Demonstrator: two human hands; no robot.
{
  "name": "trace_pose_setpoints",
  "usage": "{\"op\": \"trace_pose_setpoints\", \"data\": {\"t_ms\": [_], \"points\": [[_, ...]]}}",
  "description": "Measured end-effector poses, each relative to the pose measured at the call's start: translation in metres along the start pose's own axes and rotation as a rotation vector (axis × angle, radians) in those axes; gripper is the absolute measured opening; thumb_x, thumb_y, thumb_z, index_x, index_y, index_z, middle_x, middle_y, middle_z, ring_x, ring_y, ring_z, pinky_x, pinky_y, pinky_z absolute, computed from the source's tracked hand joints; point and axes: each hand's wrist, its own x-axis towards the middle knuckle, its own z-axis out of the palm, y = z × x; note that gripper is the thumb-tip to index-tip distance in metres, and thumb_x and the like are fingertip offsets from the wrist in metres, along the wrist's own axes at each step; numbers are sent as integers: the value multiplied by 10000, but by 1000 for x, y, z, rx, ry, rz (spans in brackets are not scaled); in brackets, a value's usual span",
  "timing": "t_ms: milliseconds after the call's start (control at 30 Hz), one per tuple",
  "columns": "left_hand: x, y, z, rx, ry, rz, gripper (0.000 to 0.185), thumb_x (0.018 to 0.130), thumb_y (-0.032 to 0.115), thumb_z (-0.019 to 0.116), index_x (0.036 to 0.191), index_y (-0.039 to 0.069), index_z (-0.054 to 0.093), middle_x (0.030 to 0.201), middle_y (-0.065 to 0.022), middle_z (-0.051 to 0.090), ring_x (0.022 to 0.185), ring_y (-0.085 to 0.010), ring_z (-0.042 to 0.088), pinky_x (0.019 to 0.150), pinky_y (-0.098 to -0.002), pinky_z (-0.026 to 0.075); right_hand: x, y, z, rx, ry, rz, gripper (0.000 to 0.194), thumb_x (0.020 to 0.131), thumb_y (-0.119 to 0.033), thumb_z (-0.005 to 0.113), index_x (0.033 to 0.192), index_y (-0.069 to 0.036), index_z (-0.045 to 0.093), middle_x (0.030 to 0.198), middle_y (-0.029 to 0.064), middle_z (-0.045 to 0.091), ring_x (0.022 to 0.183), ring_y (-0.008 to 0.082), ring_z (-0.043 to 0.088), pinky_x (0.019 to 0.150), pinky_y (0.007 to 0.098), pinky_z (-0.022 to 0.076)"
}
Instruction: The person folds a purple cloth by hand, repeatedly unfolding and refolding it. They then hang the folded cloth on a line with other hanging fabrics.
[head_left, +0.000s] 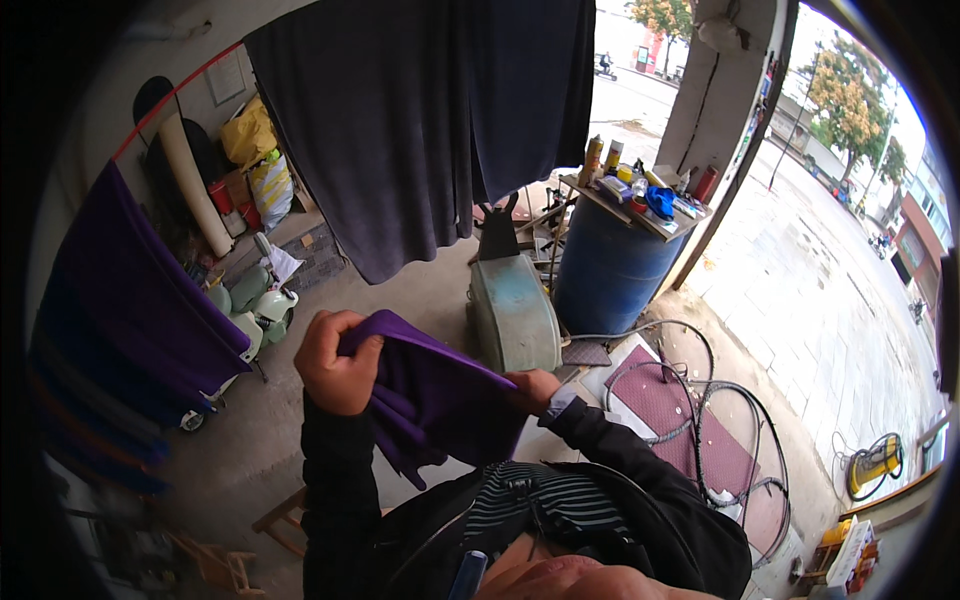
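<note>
A purple cloth (450, 405) is stretched between my two hands in front of my chest, its lower part hanging in folds. My left hand (337, 364) grips its upper left corner, thumb on top. At the other end of the top edge, my right hand (534, 390) is closed on the cloth and sits lower. Large dark grey cloths (375, 135) hang ahead of me. More cloths, purple (150, 262) and blue, hang from a red line (180, 97) at the left.
A blue plastic barrel (611, 262) carries a board with spray cans and bottles. Beside it stands a grey-green metal casing (516, 315). Coiled hoses (701, 420) lie on the floor at right. A pale green scooter (262, 311) is behind the left cloths; a wooden stool (281, 521) stands lower left.
</note>
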Motion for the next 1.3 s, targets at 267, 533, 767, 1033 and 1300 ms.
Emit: {"op": "trace_pose_setpoints", "data": {"t_ms": [267,533,767,1033,1300], "points": [[34,-31,43,-97,-623,-11,251,761,123,842,961,76,698,879,-103,687,814,-304,707,694,-393,546,44,174,-47,1179,372,452,267,984,-91,593,1242,-23,609,990,181,737,684,293,730,575,387,598],[77,-76,104,-252,-682,96,216,908,274,804,967,84,720,849,-82,677,745,-301,685,645,-394,532,120,191,-164,-287,978,-109,228,925,-188,717,1115,-64,705,1026,130,741,965,270,713,886,409,573],[153,-156,72,-180,-426,127,157,951,200,764,1012,59,730,884,-121,694,777,-300,710,667,-397,547,299,-60,-318,-154,1374,-606,326,984,-178,683,1281,-46,670,1226,162,712,1198,290,660,1003,380,543],[403,-305,-88,-189,698,3,446,1053,392,592,920,-20,700,699,-45,623,675,-161,557,673,-367,482,538,-433,-397,-117,684,-996,498,1007,-208,692,1467,-65,567,1342,206,679,1282,289,621,1065,368,500],[375,-394,-219,-243,752,-146,404,1093,325,547,1177,-42,694,933,0,654,831,-91,543,766,-287,472,580,-459,-348,-530,874,-964,358,970,-317,702,1160,-17,744,1143,191,753,1076,339,713,937,415,551]]}}
